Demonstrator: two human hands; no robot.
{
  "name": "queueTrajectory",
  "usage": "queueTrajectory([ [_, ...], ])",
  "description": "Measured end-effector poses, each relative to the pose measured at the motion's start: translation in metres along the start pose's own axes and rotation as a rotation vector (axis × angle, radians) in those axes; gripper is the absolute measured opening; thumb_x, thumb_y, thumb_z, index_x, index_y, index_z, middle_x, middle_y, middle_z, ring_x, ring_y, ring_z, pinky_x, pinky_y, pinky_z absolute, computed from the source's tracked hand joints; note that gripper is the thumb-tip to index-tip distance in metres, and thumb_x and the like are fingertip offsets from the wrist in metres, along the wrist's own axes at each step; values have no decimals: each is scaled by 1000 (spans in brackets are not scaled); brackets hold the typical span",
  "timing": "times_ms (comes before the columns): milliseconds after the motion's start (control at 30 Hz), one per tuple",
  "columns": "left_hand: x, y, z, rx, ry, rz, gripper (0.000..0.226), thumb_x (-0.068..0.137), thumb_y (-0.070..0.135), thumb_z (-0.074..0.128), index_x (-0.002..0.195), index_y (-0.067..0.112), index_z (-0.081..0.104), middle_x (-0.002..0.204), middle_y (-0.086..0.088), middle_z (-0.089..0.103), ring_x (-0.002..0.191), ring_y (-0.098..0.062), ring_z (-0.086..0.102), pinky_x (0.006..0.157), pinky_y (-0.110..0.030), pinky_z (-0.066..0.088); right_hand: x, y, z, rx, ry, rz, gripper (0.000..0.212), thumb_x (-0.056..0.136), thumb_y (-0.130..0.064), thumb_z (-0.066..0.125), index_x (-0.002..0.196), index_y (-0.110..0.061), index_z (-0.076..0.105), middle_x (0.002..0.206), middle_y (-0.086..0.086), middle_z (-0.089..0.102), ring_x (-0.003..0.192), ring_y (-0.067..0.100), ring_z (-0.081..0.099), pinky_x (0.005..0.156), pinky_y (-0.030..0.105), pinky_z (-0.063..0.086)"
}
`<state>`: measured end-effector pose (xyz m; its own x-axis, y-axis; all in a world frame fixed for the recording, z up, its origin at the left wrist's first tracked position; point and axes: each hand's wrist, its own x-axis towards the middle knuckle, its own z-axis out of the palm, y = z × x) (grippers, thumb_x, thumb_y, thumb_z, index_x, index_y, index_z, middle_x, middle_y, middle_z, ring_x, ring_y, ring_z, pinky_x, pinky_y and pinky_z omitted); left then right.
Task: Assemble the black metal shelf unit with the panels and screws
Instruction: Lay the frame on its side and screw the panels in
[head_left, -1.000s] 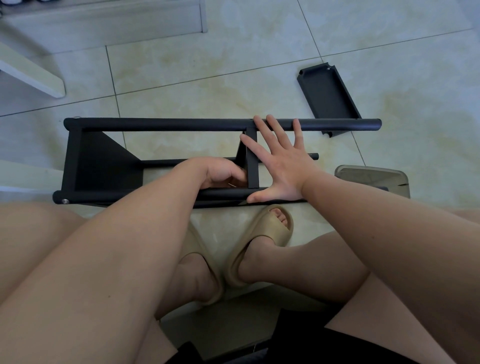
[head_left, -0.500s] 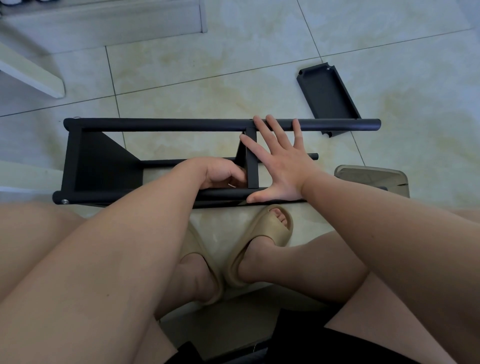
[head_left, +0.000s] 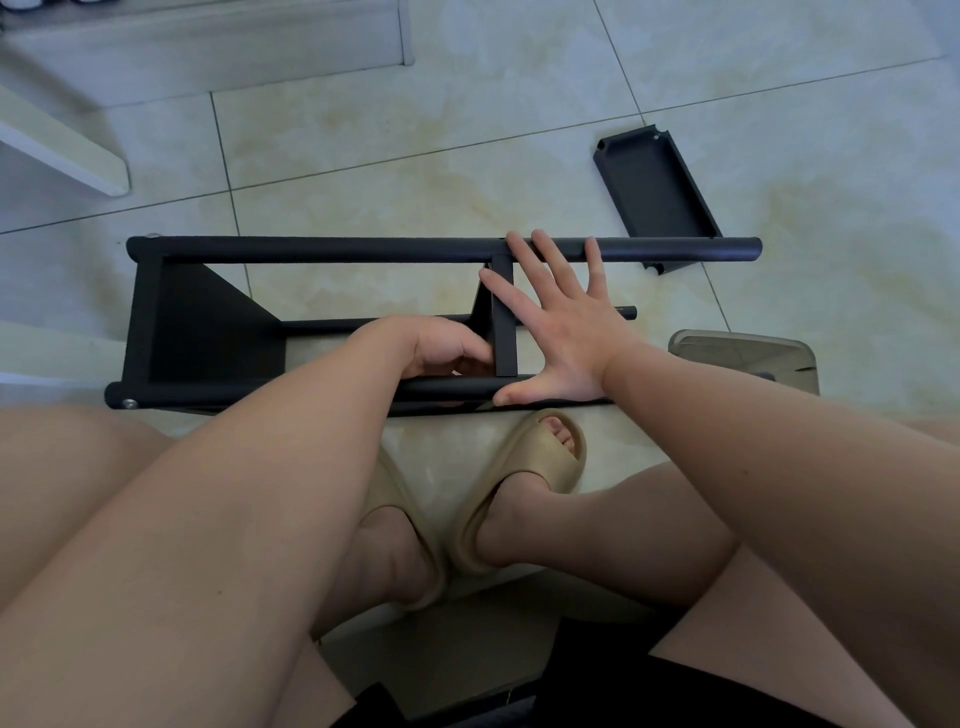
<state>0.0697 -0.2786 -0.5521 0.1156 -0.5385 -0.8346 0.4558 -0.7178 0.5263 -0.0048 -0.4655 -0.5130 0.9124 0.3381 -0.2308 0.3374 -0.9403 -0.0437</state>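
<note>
Black frame (head_left: 311, 250), R fingers (head_left: 553, 260) splayed flat

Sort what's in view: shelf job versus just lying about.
Job: shelf frame, middle panel inside it, loose panel on the floor beyond, left hand at the middle panel, right hand flat on the frame.
Lying about: white board top left, grey plastic thing at right, sandals on the feet.

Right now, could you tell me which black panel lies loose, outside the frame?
The loose panel, lying flat on the tiles at the far right. The end panel and the middle panel sit between the long tubes.
</note>
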Motion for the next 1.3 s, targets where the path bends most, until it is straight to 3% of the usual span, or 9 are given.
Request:
queueTrajectory([
  [67, -1, 0, 1, 38, 30, -13, 29, 89, 19, 61, 64, 22, 75, 65, 5, 67, 61, -11, 63, 61, -22, 52, 0, 0, 0, -2, 0, 0, 127, 61, -103, 29, 162, -31, -1, 169, 11, -15, 155, 34, -16, 115, 73, -8],
  [133, -6, 2, 4, 41, 30, 14, 17, 84, 18, 65, 94, 13, 78, 85, -4, 73, 81, -21, 67, 81, -33, 54, 0, 0, 0, -4, 0, 0, 127, 62, -103, 28, 162, -31, -1, 169, 12, -15, 155, 35, -15, 115, 72, -9],
  [167, -8, 3, 5, 28, 32, 19, 32, 80, 18, 66, 109, 6, 74, 97, -10, 74, 91, -25, 67, 92, -39, 52, 0, 0, 0, -4, 1, 0, 127, 62, -103, 28, 162, -31, -1, 169, 12, -15, 155, 35, -16, 115, 72, -9],
  [300, -9, 3, 6, -26, 4, 48, 39, 89, 5, 56, 127, 0, 63, 122, -21, 67, 111, -33, 64, 108, -44, 43, 0, 0, -1, -4, -4, 2, 127, 62, -103, 27, 162, -31, -2, 169, 11, -15, 155, 34, -17, 115, 72, -8],
  [500, -7, 5, 5, 9, 28, -5, 19, 90, 18, 60, 89, 15, 78, 93, -7, 71, 82, -20, 65, 84, -35, 52, 0, 0, -2, -2, -9, 4, 127, 61, -103, 27, 162, -31, -2, 169, 11, -16, 155, 34, -17, 115, 72, -9],
  [800, -8, 3, 6, -78, -1, 60, 37, 91, 4, 53, 127, -1, 63, 114, -16, 66, 105, -27, 61, 106, -44, 45, -1, -1, -3, 4, -22, 6, 127, 61, -102, 30, 162, -31, -3, 168, 11, -17, 154, 33, -19, 115, 72, -9],
  [933, -9, 5, 8, -50, 9, 42, 28, 90, 10, 56, 116, 4, 67, 95, -11, 64, 86, -23, 62, 90, -40, 50, -1, -1, -4, -5, -21, 9, 127, 62, -102, 29, 162, -31, -4, 168, 11, -18, 154, 33, -18, 115, 72, -9],
  [1100, -9, 4, 7, -27, 24, 51, 38, 92, 1, 52, 129, -2, 60, 125, -26, 63, 114, -38, 60, 110, -50, 42, -1, -1, -3, -4, -18, 5, 127, 62, -102, 28, 162, -31, -3, 168, 11, -17, 154, 34, -18, 115, 72, -9],
  [1300, -8, 4, 6, -68, 28, 65, 30, 94, 7, 52, 119, 3, 67, 111, -14, 68, 105, -27, 61, 106, -41, 44, 0, -1, -2, -7, -17, 8, 127, 61, -103, 28, 161, -31, -4, 168, 11, -17, 154, 34, -17, 116, 72, -9],
])
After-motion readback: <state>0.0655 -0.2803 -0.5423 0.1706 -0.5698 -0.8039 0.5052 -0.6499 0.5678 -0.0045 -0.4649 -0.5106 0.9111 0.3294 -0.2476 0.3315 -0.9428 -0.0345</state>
